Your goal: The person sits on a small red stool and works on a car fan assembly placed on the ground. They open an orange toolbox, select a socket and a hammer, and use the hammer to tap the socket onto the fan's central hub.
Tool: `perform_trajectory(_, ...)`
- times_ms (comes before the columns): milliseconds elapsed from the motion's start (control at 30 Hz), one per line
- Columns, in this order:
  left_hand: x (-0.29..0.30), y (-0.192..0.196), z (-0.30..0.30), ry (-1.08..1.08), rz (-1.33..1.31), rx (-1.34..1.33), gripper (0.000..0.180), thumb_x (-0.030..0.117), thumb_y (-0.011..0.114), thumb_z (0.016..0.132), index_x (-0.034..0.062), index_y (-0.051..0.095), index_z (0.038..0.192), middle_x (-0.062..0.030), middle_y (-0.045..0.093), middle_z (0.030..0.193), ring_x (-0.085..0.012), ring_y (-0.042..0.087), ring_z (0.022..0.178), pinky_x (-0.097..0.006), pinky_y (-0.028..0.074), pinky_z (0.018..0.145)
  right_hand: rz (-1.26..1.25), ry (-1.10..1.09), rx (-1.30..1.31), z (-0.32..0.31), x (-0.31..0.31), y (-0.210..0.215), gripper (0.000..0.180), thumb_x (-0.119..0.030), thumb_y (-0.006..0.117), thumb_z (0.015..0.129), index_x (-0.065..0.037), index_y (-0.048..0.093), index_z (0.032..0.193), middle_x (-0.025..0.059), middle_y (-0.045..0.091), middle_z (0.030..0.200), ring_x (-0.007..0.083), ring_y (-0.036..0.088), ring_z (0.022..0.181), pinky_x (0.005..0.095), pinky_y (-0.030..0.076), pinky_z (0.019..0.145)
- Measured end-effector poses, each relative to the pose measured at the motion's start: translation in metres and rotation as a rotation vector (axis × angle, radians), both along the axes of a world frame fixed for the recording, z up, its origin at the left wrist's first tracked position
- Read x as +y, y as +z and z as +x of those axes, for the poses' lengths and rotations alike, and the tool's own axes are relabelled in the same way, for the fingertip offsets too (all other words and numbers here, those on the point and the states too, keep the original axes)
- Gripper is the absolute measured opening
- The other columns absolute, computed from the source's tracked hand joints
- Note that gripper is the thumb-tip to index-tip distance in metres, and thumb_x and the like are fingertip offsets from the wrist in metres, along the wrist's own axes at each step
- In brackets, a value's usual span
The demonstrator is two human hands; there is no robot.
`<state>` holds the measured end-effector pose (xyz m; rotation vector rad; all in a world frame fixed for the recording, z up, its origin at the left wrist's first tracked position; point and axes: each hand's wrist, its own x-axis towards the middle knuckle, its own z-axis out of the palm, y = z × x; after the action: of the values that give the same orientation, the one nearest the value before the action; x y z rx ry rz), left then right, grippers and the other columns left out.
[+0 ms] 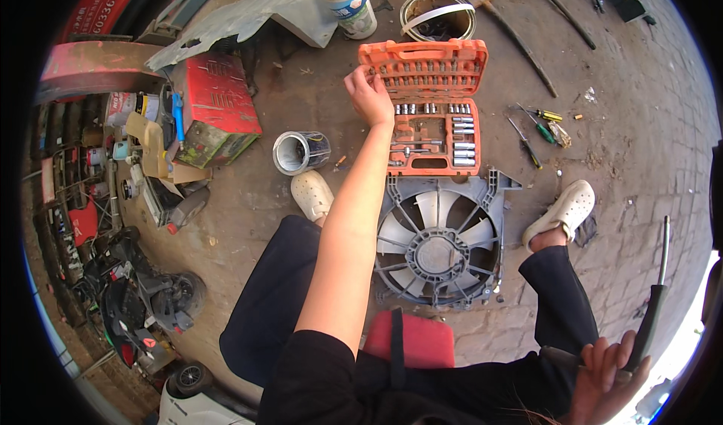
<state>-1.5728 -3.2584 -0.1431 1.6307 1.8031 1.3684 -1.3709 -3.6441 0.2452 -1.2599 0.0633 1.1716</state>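
Note:
My left hand (369, 97) reaches forward to the left edge of an open orange socket-set case (433, 109). Its fingers curl over the row of sockets where lid and tray meet; whether a socket is pinched there is hidden. My right hand (606, 368), low at the right, grips a long tool with a black handle and thin metal shaft (654, 297), which points up and away. Between my feet a grey radiator fan in its shroud (438, 246) lies flat on the ground, just below the case.
I sit on a red stool (413, 341), with white shoes (312, 194) (563, 210) either side of the fan. A tin can (301, 152), white bottle (348, 3), round tin (437, 15), hammer (516, 37), screwdrivers (536, 127) and a red machine (217, 109) surround the case.

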Motion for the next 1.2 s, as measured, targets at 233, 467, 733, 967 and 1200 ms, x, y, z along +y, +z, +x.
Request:
perform_trajectory(233,-0.004,0.000,-0.013,-0.146,0.001,0.183,0.037,0.003,0.065,0.084,0.0091,0.052,0.118,-0.0097,0.051,0.116,-0.0302,0.062,0.094,-0.041,0.051,0.079,-0.144,-0.167,-0.231,-0.008,0.002,-0.012,0.039,-0.049,0.042,0.098,-0.013,0.043,0.084,-0.0028,0.031,0.048,0.0077,0.031,0.054,0.0267,0.027,0.062)
perform_trajectory(467,0.007,-0.006,0.014,-0.028,0.052,-0.126,0.031,-0.005,0.064,0.083,0.0008,0.051,0.110,-0.0109,0.047,0.109,-0.0201,0.059,0.084,-0.035,0.051,0.076,-0.005,0.013,-0.003,-0.003,0.007,-0.003,0.036,-0.043,0.054,0.089,-0.011,0.041,0.083,-0.0007,0.038,0.055,0.0170,0.034,0.071,0.0354,0.027,0.077)
perform_trajectory(733,0.004,-0.024,0.001,-0.067,0.129,0.009,0.026,-0.007,0.063,0.083,0.0000,0.051,0.105,-0.0115,0.048,0.108,-0.0223,0.060,0.081,-0.034,0.051,0.073,-0.026,-0.031,-0.020,-0.004,0.008,-0.005,0.033,-0.040,0.054,0.087,-0.011,0.041,0.080,0.0001,0.040,0.055,0.0169,0.033,0.065,0.0357,0.028,0.072)
perform_trajectory(967,0.023,-0.033,-0.027,-0.146,0.194,0.218,0.018,-0.001,0.070,0.079,0.0021,0.066,0.096,-0.0115,0.057,0.100,-0.0244,0.062,0.078,-0.035,0.052,0.070,-0.070,0.018,-0.220,-0.001,-0.011,-0.012,0.042,-0.053,0.036,0.099,-0.012,0.047,0.091,-0.0018,0.039,0.052,0.0097,0.041,0.058,0.0318,0.033,0.073)
perform_trajectory(1200,0.021,-0.025,-0.038,-0.184,0.161,0.123,0.009,0.002,0.068,0.082,0.0010,0.064,0.090,-0.0114,0.059,0.092,-0.0226,0.062,0.079,-0.034,0.053,0.071,-0.017,0.037,-0.168,-0.003,-0.001,-0.010,0.040,-0.050,0.037,0.099,-0.012,0.043,0.086,-0.0023,0.039,0.049,0.0108,0.038,0.056,0.0315,0.031,0.069)
